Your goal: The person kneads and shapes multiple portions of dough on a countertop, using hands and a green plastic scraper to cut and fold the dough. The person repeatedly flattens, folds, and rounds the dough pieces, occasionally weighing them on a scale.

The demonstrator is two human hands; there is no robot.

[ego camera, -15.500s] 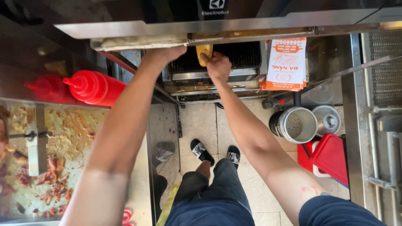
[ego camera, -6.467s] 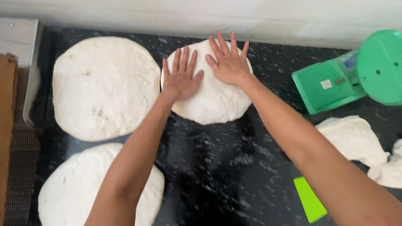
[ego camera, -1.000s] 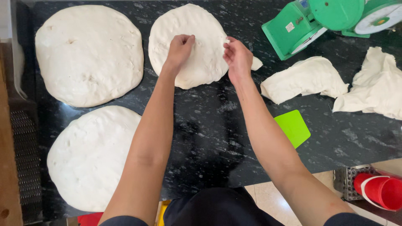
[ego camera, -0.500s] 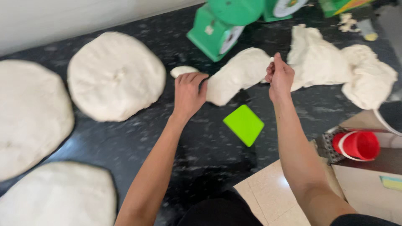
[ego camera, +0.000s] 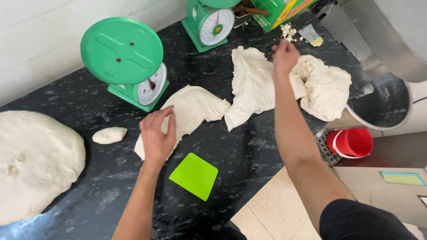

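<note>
My left hand rests with curled fingers on the near edge of a flat piece of white dough lying on the black stone counter. My right hand reaches to the far right and pinches the top of a large crumpled heap of dough. A small dough ball lies just left of my left hand. Right below that hand sits a green plastic scraper. At the far left lies a big flattened dough round.
Two green dial scales stand at the back, one near my left hand and one farther right. A steel mixer bowl and a red cup sit at the right, past the counter edge. A green box stands at the back.
The view has swung right along the counter. My right hand moved from the flat dough piece up to the large dough heap. My left hand stays on the flat piece.
</note>
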